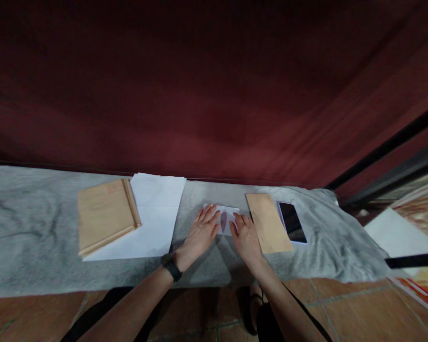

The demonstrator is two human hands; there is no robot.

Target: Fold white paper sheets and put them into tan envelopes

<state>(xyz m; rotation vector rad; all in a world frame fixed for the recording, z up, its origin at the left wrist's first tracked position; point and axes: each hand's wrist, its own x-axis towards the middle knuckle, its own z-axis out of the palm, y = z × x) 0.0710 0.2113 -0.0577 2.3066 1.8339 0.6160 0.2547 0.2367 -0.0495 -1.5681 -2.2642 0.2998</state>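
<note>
A small folded white paper [224, 219] lies flat on the grey cloth in front of me. My left hand [202, 227] presses on its left part, fingers stretched out and pointing away from me. On its right part rests my right hand [244, 232], palm down with the fingers spread. The middle of the paper shows between the two hands, with a shadow across it. Just right of my right hand lies a brown envelope [271, 225]. A dark watch sits on my left wrist.
A stack of brown envelopes [105, 213] overlaps white paper sheets [159, 216] on the left. A phone [292, 222] lies at the right. Grey cloth [328, 242] covers the narrow surface, and a dark red wall [199, 95] rises behind it. Printed sheets and black bars are at the far right.
</note>
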